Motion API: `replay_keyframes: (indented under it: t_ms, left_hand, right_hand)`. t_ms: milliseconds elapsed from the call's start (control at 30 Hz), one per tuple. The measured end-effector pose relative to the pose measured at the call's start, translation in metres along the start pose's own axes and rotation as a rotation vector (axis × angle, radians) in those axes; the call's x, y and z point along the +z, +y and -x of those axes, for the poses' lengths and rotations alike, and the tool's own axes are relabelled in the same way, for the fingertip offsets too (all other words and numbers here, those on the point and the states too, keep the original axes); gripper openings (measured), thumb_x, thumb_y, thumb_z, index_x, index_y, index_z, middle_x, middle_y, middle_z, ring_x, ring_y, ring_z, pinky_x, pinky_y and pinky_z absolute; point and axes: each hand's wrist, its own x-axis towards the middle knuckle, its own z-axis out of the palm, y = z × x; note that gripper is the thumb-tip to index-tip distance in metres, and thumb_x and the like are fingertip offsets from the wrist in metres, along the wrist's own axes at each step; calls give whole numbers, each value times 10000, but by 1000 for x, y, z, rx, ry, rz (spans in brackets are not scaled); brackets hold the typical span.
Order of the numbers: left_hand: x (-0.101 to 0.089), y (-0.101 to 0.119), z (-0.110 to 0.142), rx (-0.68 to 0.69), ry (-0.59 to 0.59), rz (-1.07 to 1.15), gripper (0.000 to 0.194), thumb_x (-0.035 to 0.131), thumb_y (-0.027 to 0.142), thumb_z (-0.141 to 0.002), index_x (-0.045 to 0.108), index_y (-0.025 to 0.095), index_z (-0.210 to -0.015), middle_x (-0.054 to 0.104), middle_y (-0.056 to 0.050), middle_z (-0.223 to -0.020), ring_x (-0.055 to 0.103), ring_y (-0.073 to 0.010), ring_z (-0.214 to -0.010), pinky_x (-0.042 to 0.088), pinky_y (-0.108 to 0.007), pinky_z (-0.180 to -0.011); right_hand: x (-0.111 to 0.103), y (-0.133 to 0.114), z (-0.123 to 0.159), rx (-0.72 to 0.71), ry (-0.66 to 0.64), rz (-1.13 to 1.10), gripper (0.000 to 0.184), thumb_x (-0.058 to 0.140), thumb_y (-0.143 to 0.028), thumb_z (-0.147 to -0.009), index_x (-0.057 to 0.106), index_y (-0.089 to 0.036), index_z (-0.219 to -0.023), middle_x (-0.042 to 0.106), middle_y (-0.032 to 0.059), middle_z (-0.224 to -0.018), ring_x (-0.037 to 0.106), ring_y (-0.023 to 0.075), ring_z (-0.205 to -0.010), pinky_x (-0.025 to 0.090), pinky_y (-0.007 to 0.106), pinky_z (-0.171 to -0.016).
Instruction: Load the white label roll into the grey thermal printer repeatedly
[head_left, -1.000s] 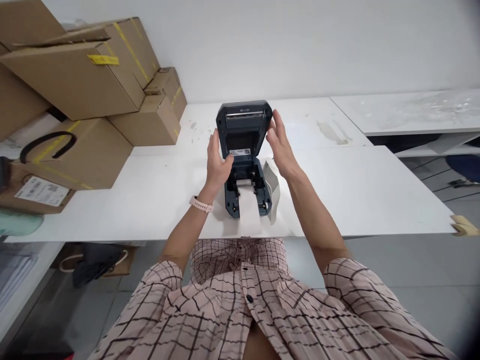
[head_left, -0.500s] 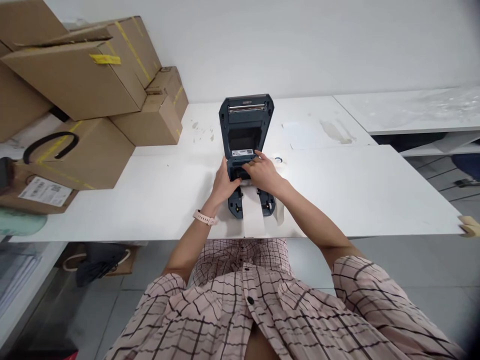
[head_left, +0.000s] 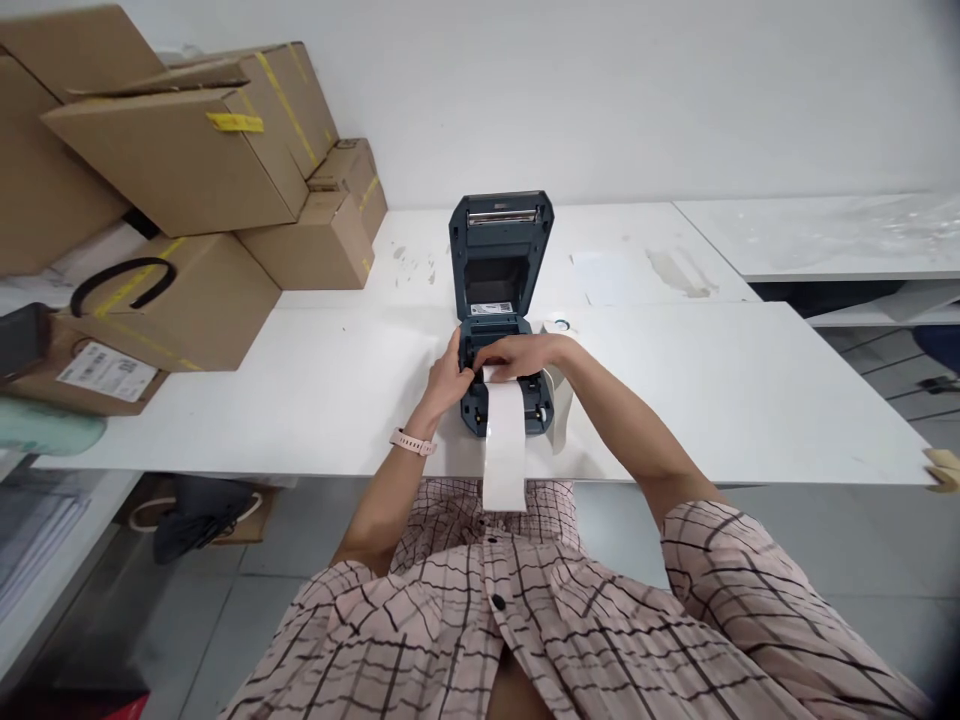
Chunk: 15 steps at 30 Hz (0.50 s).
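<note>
A dark blue label printer (head_left: 501, 260) stands on the white table (head_left: 750, 390) with its lid raised. A strip of white label paper (head_left: 504, 440) runs out of its open bay and hangs over the table's front edge. My left hand (head_left: 448, 376) rests against the printer's left side, fingers curled at the bay. My right hand (head_left: 519, 355) reaches across the bay from the right, fingers closed on the top of the paper strip. Another curl of white paper (head_left: 559, 392) lies just right of the printer.
Several cardboard boxes (head_left: 187, 170) are stacked at the back left. A black loop-shaped item (head_left: 120, 285) lies on one box. A second white table (head_left: 825, 230) stands at the back right. Bags (head_left: 195, 510) sit on the floor under the table's left end.
Both hands came down from the raised lid into the printer's bay. The paper strip has been drawn further out and now hangs over the table edge.
</note>
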Motion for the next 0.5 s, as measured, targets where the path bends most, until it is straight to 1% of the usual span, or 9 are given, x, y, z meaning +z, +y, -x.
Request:
replay_keyframes:
  t_ms: [67, 100, 167, 233, 267, 300, 367, 433, 500]
  left_hand:
    - [1, -4, 2, 24, 6, 34, 882, 706, 183, -740, 436, 243, -1577, 739, -136, -1274, 673, -389, -1218, 483, -588, -1085]
    - [1, -5, 3, 39, 7, 58, 855, 710, 200, -753, 451, 256, -1566, 736, -128, -1283, 665, -379, -1239, 490, -567, -1088]
    - [3, -7, 6, 56, 12, 96, 806, 706, 224, -782, 471, 275, -1551, 729, -116, -1295, 653, -359, -1268, 503, -534, -1087]
    - [4, -6, 9, 49, 25, 93, 764, 682, 230, -813, 475, 288, -1547, 726, -102, -1297, 646, -339, -1283, 511, -514, -1086]
    - [5, -6, 11, 37, 34, 76, 749, 665, 225, -827, 474, 292, -1548, 725, -95, -1296, 645, -327, -1284, 514, -503, -1086]
    - [6, -5, 13, 23, 42, 49, 739, 645, 214, -838, 471, 292, -1552, 725, -90, -1296, 647, -316, -1280, 516, -493, -1086]
    - [7, -4, 14, 0, 51, -10, 730, 614, 189, -849, 469, 281, -1558, 722, -86, -1305, 653, -301, -1268, 520, -476, -1086]
    - [8, -4, 15, -1, 49, -46, 732, 592, 171, -852, 462, 266, -1567, 710, -91, -1338, 651, -297, -1273, 521, -472, -1088]
    - [8, -6, 14, 21, 42, -51, 743, 571, 163, -857, 439, 256, -1582, 686, -96, -1393, 635, -294, -1308, 517, -469, -1098]
  right_hand:
    - [4, 7, 32, -159, 130, -272, 463, 663, -359, -950, 641, -215, -1389, 771, 84, -1203, 716, 215, -988, 581, 355, -837]
    - [10, 11, 52, -227, 216, -408, 503, 694, -429, -934, 637, -230, -1392, 771, 84, -1203, 713, 224, -1004, 586, 384, -849]
    - [31, 22, 100, -295, 383, -615, 533, 782, -515, -855, 682, -256, -1310, 790, 76, -1123, 724, 241, -961, 601, 436, -831]
    - [61, 34, 148, -332, 521, -751, 372, 815, -501, -822, 745, -311, -1134, 801, 35, -979, 740, 234, -858, 619, 453, -796]
    - [77, 41, 169, -341, 595, -789, 311, 825, -463, -822, 752, -340, -1099, 801, 22, -960, 747, 233, -865, 624, 456, -813]
    - [91, 47, 186, -288, 677, -814, 283, 816, -420, -842, 751, -357, -1110, 801, 24, -994, 751, 239, -928, 619, 455, -847]
    - [116, 60, 205, -96, 799, -837, 289, 791, -365, -872, 739, -354, -1156, 788, 45, -1082, 727, 250, -1041, 606, 440, -868]
    - [130, 75, 204, 94, 877, -863, 321, 777, -365, -881, 719, -324, -1193, 764, 67, -1155, 699, 245, -1047, 595, 405, -811]
    - [138, 92, 189, 190, 950, -908, 368, 795, -391, -853, 703, -300, -1197, 750, 67, -1174, 682, 214, -967, 575, 358, -739]
